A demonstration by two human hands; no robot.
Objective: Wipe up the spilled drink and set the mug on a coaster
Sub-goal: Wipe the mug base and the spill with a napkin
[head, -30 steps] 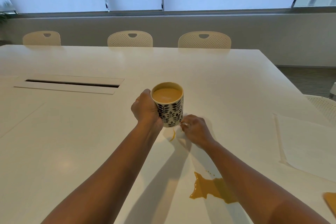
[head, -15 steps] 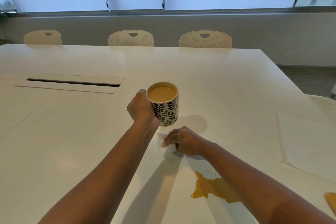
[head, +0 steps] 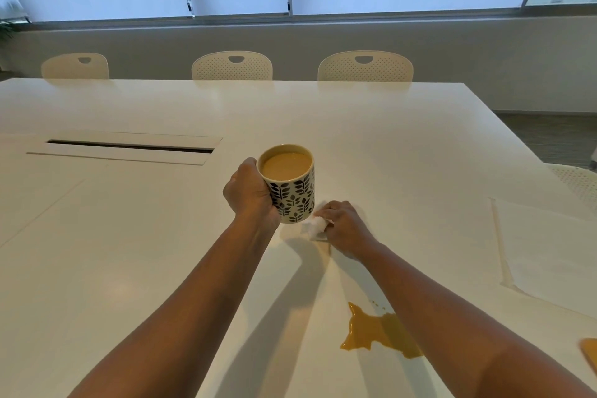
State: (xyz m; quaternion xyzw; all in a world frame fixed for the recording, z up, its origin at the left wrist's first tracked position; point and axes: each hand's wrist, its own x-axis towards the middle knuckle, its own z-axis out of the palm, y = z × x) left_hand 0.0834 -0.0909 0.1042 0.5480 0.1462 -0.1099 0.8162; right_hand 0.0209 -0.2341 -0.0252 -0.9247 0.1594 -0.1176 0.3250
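Observation:
My left hand grips a white mug with a dark leaf pattern, full of light brown drink, and holds it above the white table. Just right of the mug's base, my right hand presses a crumpled white tissue against the tabletop. A yellow-brown puddle of spilled drink lies nearer to me, partly hidden under my right forearm. An orange-brown flat piece, possibly a coaster, shows at the right edge.
White paper sheets lie on the table at the right. A cable slot is set into the table at the left. Three cream chairs stand along the far edge, and another chair is at the right side.
My right hand pulled back towards me with the tissue, then moved forward again to just right of the mug's base. The small spill that lay under the mug no longer shows. The mug shifted slightly left.

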